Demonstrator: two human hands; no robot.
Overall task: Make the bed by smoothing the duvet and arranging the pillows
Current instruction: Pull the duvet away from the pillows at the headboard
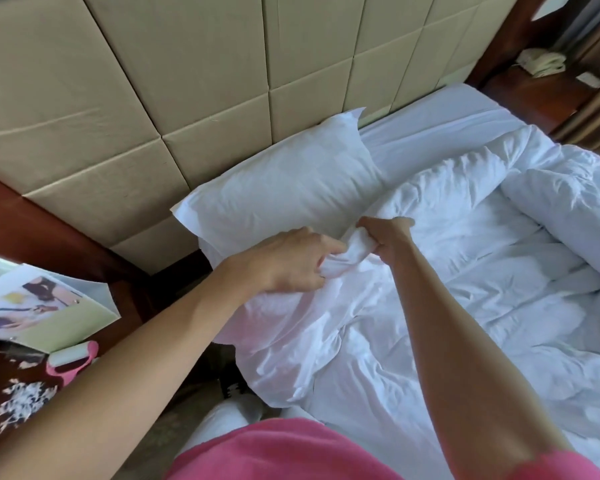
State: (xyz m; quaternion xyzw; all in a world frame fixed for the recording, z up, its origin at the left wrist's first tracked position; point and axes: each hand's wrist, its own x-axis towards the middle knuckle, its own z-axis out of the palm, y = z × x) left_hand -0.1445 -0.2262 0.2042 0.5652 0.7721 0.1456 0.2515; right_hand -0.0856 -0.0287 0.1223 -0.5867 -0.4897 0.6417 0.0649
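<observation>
Pillow [284, 181] against headboard [187, 81], magazine [45, 310] on nightstand [49, 237]

The duvet [465, 289] runs off the right edge. At lower left, the magazine [39, 306] is cut off and blurred. Fingertips of both hands are buried in bunched fabric.

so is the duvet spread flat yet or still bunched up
Still bunched: the duvet lies in rumpled folds, and the left hand and right hand grip its gathered corner.
</observation>
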